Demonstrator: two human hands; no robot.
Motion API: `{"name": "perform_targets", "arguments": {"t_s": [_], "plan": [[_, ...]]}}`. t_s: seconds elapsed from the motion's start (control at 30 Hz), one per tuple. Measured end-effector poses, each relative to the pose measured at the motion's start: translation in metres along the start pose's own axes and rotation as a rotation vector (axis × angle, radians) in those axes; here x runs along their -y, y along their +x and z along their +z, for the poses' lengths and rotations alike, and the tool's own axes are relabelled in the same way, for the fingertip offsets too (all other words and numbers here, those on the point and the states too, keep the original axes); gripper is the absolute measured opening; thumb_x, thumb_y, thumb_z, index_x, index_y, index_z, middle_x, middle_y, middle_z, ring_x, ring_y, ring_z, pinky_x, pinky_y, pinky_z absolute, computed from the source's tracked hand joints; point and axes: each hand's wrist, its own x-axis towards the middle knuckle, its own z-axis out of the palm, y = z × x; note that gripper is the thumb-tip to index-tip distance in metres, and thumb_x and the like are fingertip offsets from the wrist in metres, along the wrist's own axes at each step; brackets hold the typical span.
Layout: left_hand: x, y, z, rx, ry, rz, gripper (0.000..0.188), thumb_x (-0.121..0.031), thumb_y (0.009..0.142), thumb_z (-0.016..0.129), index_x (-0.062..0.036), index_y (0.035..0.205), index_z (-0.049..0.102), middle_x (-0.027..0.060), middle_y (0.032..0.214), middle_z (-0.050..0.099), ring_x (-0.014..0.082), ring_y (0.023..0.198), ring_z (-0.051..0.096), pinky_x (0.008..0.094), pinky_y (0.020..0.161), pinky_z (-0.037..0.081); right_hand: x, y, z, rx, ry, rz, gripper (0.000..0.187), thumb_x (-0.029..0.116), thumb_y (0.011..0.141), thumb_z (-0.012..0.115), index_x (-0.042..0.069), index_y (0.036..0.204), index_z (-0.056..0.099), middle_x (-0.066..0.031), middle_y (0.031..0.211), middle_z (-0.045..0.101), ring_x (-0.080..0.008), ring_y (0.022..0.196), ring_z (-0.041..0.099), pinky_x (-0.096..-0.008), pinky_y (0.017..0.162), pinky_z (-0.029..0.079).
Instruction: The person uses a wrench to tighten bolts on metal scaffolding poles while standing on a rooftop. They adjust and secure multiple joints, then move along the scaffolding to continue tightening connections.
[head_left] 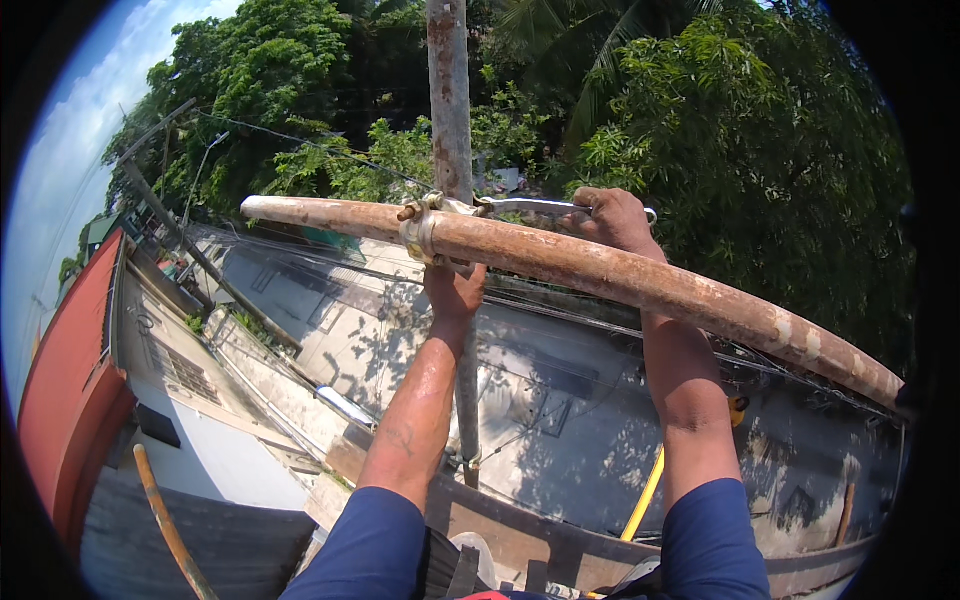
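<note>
From the person's head, the wide fisheye view looks forward and down over two bare forearms (pixel 415 418), near the long, rust-brown metal pipe (pixel 600 268) and high above the grey paved ground (pixel 590 430), its upper part facing leafy green trees (pixel 750 130).

Left hand (pixel 455 292) partly hidden behind the pipe (pixel 590 268) and clamp (pixel 418 230), wrench (pixel 535 206) partly covered by the right hand (pixel 614 220), pole (pixel 449 100) cut off above, sleeves (pixel 362 548) cut off below, yellow thing (pixel 738 408) too small to tell.
</note>
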Motion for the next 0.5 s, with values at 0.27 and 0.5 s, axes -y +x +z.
{"name": "perform_targets", "arguments": {"t_s": [0.27,0.5], "plan": [[0.023,0.033,0.003,0.182,-0.454,-0.109,0.038,-0.018,0.089,0.075,-0.0018,0.121,0.063,0.0099,0.113,0.069,0.0206,0.106,0.065,0.0377,0.092,0.051,0.009,0.005,-0.005,0.097,-0.025,0.057,0.017,0.025,0.084,0.076,0.011,0.094,0.073,-0.0166,0.087,0.071,-0.0364,0.085,0.069,-0.0482,0.075,0.052],[0.041,0.022,0.008,0.253,-0.925,-0.349,0.041,-0.02,0.096,0.066,-0.002,0.13,0.053,0.0109,0.118,0.066,0.0241,0.104,0.064,0.0367,0.086,0.05,0.001,-0.023,0.027,0.274,0.137,0.321,0.03,0.029,0.092,0.065,0.01,0.114,0.071,-0.0196,0.103,0.071,-0.0377,0.103,0.066,-0.0456,0.091,0.051]]}}
